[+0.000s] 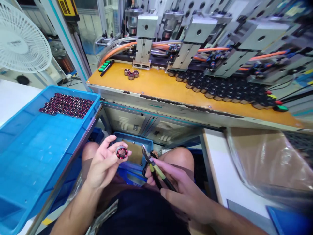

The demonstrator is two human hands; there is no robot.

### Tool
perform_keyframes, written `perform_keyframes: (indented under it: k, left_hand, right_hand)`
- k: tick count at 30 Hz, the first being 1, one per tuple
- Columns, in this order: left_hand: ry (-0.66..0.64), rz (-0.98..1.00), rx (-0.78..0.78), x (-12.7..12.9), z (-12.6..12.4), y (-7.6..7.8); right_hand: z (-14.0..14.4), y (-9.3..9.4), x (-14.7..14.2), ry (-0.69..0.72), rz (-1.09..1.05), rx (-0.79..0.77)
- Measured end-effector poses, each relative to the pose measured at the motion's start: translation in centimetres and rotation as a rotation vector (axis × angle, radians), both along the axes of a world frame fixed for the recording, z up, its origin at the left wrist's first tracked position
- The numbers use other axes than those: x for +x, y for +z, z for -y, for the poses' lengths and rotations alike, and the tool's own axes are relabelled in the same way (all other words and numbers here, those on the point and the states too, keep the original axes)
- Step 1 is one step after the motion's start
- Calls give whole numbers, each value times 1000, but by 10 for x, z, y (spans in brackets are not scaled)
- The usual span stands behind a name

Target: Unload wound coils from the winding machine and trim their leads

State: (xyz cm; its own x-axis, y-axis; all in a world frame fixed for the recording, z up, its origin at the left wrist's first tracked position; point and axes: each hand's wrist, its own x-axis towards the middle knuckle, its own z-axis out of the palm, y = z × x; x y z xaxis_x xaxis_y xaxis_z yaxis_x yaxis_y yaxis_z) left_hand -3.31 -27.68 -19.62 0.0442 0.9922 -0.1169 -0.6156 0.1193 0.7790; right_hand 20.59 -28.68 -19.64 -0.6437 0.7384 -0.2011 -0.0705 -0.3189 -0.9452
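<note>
Between thumb and fingers, my left hand (104, 163) pinches a small motor stator (121, 152), a round metal ring with reddish windings inside, its open face turned up toward me. My right hand (177, 184) is wrapped round the yellow-green and black handles of cutting pliers (156, 171). The pliers' jaws point up and left, a short gap away from the stator. Both hands hover over my lap. Below them a blue bin (149, 143) with a brown sheet in it sits on the floor.
A blue tray (22, 130) on the left holds many similar parts at its far end. Ahead, an orange workbench (161, 81) carries 3 stators (131, 75), rows of black-topped parts (227, 86) and a machine with metal blocks (201, 29). A white fan (22, 39) stands left; a plastic-wrapped stack (269, 156) lies right.
</note>
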Motion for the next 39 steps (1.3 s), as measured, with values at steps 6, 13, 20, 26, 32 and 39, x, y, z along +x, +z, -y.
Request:
perform_keyframes:
  k: [6, 13, 20, 26, 32, 39]
  left_hand:
    - [11, 141, -139, -2, 5, -3]
    - [36, 126, -144, -2, 5, -7]
    - [195, 73, -234, -29, 36, -9]
    - [511, -326, -400, -126, 73, -5]
    - [633, -882, -462, -242, 3, -29]
    - [715, -1227, -558, -301, -102, -78]
  right_hand:
    - [-10, 9, 2, -45, 183, 151]
    - [-127, 61, 2, -520, 992, 1084]
    - [-247, 66, -26, -494, 1471, 974]
    - [-264, 46, -33, -465, 1567, 921]
    - [-279, 33, -31, -403, 1606, 943]
    - [-274, 32, -32, -474, 1515, 1024]
